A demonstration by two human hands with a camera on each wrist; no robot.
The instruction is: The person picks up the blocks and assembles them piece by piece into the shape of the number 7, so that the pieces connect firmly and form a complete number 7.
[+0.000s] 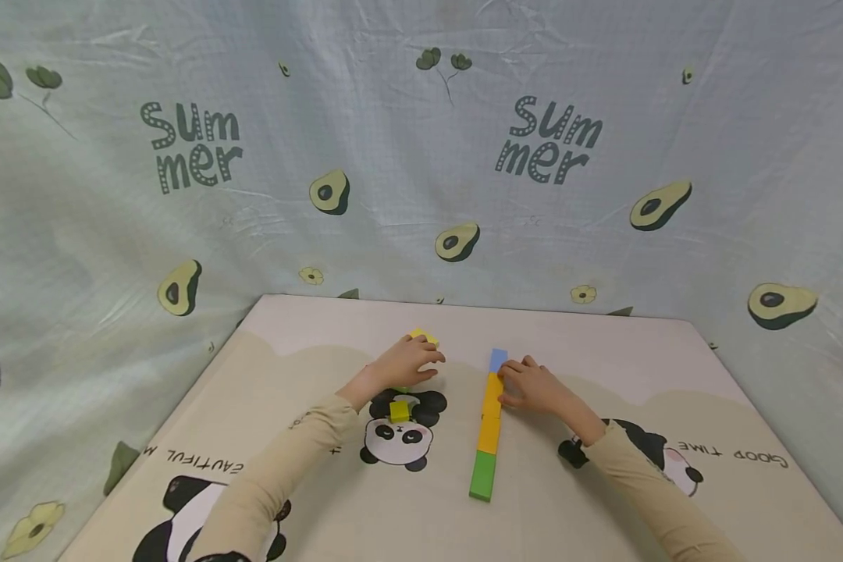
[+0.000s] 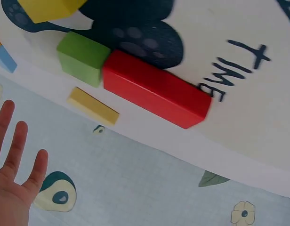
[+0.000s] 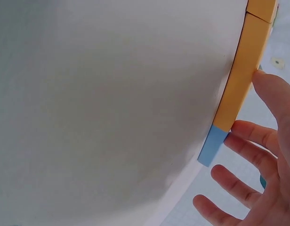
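A straight row of blocks lies on the table: a blue block [image 1: 498, 359] at the far end, two orange blocks [image 1: 492, 396] along the middle, a green block [image 1: 482, 476] nearest me. My right hand [image 1: 536, 386] is at the row's right side, thumb and fingertips against the far orange block and close to the blue one [image 3: 213, 145], fingers spread. My left hand [image 1: 403, 363] hovers over the loose blocks left of the row, fingers relaxed and nothing held. Below it in the left wrist view are a red block [image 2: 154, 89], a green block [image 2: 81, 59] and a thin yellow block [image 2: 93, 106].
A yellow-green cube [image 1: 400, 411] sits on the printed panda, nearer me than the left hand. Another yellow block [image 1: 424, 336] shows just beyond that hand. The patterned cloth [image 1: 393, 257] hangs behind the table's far edge.
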